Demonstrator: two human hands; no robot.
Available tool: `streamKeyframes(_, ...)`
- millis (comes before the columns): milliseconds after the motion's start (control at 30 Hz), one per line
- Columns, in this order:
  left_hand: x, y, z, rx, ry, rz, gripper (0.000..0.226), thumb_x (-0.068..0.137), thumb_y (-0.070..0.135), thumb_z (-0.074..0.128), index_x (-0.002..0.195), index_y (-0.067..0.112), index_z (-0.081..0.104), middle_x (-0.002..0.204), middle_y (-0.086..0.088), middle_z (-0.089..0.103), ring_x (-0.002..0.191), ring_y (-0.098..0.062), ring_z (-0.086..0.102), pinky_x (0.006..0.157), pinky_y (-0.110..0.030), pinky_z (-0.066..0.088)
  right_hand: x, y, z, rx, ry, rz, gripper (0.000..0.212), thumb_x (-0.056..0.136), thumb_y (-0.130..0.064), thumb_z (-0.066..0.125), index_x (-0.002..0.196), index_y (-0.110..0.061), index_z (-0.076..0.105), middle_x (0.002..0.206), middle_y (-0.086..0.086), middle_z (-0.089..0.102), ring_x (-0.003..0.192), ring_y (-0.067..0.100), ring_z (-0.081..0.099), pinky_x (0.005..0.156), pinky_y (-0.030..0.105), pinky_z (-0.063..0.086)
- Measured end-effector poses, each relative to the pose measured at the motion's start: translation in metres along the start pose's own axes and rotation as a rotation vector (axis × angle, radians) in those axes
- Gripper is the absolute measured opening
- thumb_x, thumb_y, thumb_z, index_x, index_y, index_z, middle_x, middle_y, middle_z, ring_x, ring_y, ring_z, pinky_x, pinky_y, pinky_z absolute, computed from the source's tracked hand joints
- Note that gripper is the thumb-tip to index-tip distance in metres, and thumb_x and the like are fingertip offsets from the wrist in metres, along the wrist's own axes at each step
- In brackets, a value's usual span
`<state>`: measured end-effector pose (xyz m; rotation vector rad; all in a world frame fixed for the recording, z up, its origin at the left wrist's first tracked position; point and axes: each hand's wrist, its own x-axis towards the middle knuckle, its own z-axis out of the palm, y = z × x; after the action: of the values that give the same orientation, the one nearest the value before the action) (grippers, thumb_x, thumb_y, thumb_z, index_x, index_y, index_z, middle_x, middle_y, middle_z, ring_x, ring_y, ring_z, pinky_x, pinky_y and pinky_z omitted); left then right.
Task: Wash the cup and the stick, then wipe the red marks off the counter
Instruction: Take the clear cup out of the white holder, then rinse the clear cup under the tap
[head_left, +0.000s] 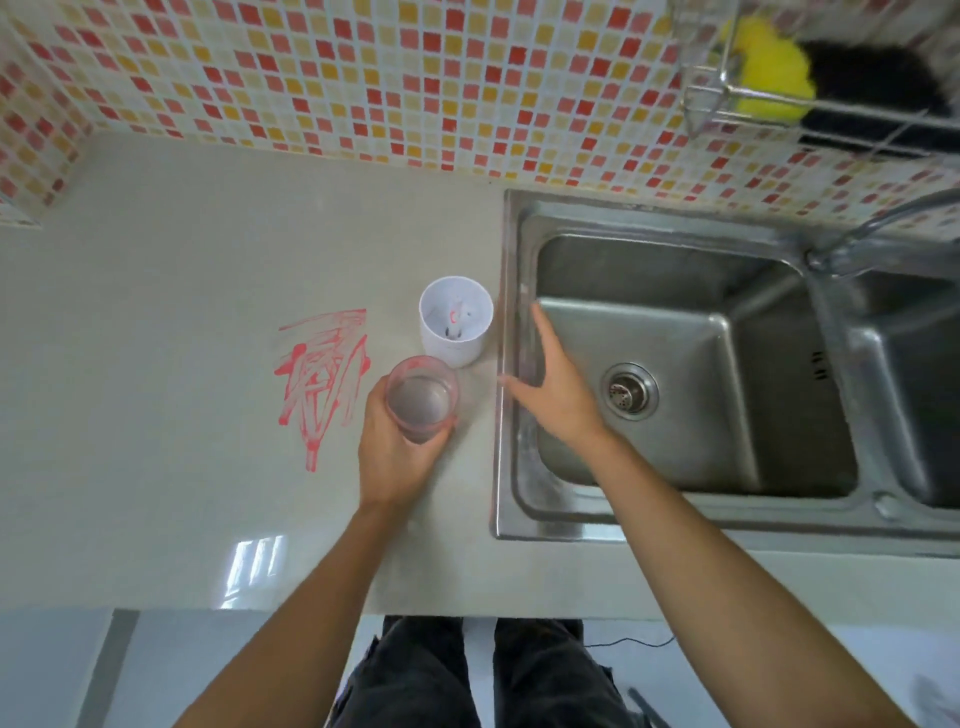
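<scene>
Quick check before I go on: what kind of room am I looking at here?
Most likely a home kitchen: a steel double sink set into a pale counter, a mosaic tile backsplash, and a wire rack holding a yellow sponge.

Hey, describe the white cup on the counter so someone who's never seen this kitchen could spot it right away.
Find the steel sink set into the pale counter. Just left of its rim stands the white cup, upright and open-topped, with red marks scrawled on the counter further left. Unlike the clear cup gripped by the left hand beside it, it is opaque and untouched.
</scene>
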<state>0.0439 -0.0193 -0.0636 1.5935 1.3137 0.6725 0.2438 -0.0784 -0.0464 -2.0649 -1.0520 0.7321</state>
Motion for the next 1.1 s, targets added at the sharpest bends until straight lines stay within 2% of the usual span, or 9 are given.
streamKeyframes(100, -0.013, 0.007, 0.008, -0.025, -0.05, 0.032, 0.079, 0.068, 0.04, 0.085, 0.131, 0.029, 0.039, 0.129, 0.012, 0.052, 0.117, -0.008, 0.054, 0.101, -0.032, 0.047, -0.05, 0.044, -0.024, -0.186, 0.011, 0.025, 0.082, 0.091, -0.038, 0.063, 0.155, -0.024, 0.013, 0.162, -0.009, 0.011, 0.147, 0.008, 0.015, 0.117, 0.029, 0.02)
streamKeyframes(200, -0.03, 0.021, 0.031, -0.042, -0.164, 0.089, 0.08, 0.067, 0.034, 0.087, 0.131, 0.028, 0.039, 0.128, 0.013, 0.051, 0.114, -0.005, 0.052, 0.098, -0.026, 0.045, -0.091, 0.094, -0.049, -0.369, 0.041, 0.078, 0.074, 0.095, -0.042, 0.054, 0.154, -0.015, 0.018, 0.162, -0.002, 0.013, 0.148, 0.016, 0.013, 0.12, 0.041, 0.02)
streamKeyframes(333, -0.045, 0.038, 0.081, 0.006, -0.341, 0.116, 0.086, 0.065, 0.038, 0.087, 0.134, 0.025, 0.038, 0.129, 0.01, 0.05, 0.115, -0.009, 0.053, 0.099, -0.03, 0.047, -0.122, 0.133, -0.084, -0.473, 0.065, 0.194, 0.07, 0.099, -0.043, 0.046, 0.154, -0.012, 0.016, 0.161, 0.002, 0.014, 0.149, 0.017, 0.011, 0.122, 0.037, 0.009)
streamKeyframes(400, -0.051, 0.04, 0.108, 0.111, -0.407, 0.162, 0.08, 0.064, 0.042, 0.087, 0.127, 0.033, 0.038, 0.128, 0.01, 0.05, 0.115, -0.011, 0.054, 0.098, -0.034, 0.049, -0.13, 0.152, -0.1, -0.507, 0.081, 0.246, 0.07, 0.099, -0.045, 0.043, 0.154, -0.012, 0.015, 0.161, 0.003, 0.015, 0.149, 0.018, 0.013, 0.122, 0.038, 0.008)
streamKeyframes(467, -0.055, 0.043, 0.132, 0.182, -0.452, 0.209, 0.078, 0.064, 0.036, 0.087, 0.122, 0.039, 0.037, 0.124, 0.008, 0.051, 0.114, -0.013, 0.054, 0.099, -0.037, 0.05, -0.136, 0.17, -0.114, -0.517, 0.101, 0.307, 0.07, 0.099, -0.048, 0.04, 0.154, -0.011, 0.016, 0.161, 0.005, 0.016, 0.149, 0.018, 0.013, 0.121, 0.037, 0.005)
streamKeyframes(633, -0.056, 0.05, 0.177, 0.446, -0.419, 0.456, 0.08, 0.062, 0.02, 0.086, 0.129, 0.01, 0.042, 0.123, -0.013, 0.049, 0.116, -0.032, 0.048, 0.1, -0.052, 0.045, -0.129, 0.195, -0.136, -0.543, 0.046, 0.3, 0.071, 0.099, -0.048, 0.038, 0.154, -0.01, 0.014, 0.162, 0.004, 0.014, 0.149, 0.017, 0.011, 0.121, 0.037, 0.001)
streamKeyframes(833, -0.035, 0.066, 0.21, 0.719, -0.327, 0.673, 0.067, 0.055, 0.009, 0.082, 0.114, 0.001, 0.051, 0.106, -0.02, 0.059, 0.1, -0.037, 0.053, 0.086, -0.054, 0.047, -0.12, 0.214, -0.157, -0.497, 0.153, 0.39, 0.065, 0.097, -0.038, 0.047, 0.15, -0.007, 0.026, 0.157, 0.011, 0.028, 0.147, 0.023, 0.02, 0.121, 0.038, 0.014)
streamKeyframes(1000, -0.024, 0.068, 0.218, 0.952, -0.347, 0.693, 0.063, 0.065, 0.011, 0.071, 0.124, 0.005, 0.048, 0.119, -0.02, 0.051, 0.112, -0.037, 0.047, 0.109, -0.06, 0.029, -0.117, 0.219, -0.149, -0.549, 0.174, 0.383, 0.068, 0.093, -0.038, 0.048, 0.149, -0.006, 0.026, 0.157, 0.012, 0.028, 0.148, 0.023, 0.017, 0.119, 0.037, 0.005)
streamKeyframes(1100, -0.025, 0.074, 0.223, 1.019, -0.292, 0.724, 0.056, 0.074, 0.009, 0.064, 0.127, 0.007, 0.047, 0.124, -0.022, 0.047, 0.115, -0.038, 0.045, 0.118, -0.057, 0.017, -0.116, 0.22, -0.149, -0.563, 0.164, 0.39, 0.07, 0.094, -0.039, 0.044, 0.15, -0.004, 0.023, 0.157, 0.014, 0.026, 0.148, 0.024, 0.015, 0.12, 0.037, 0.003)
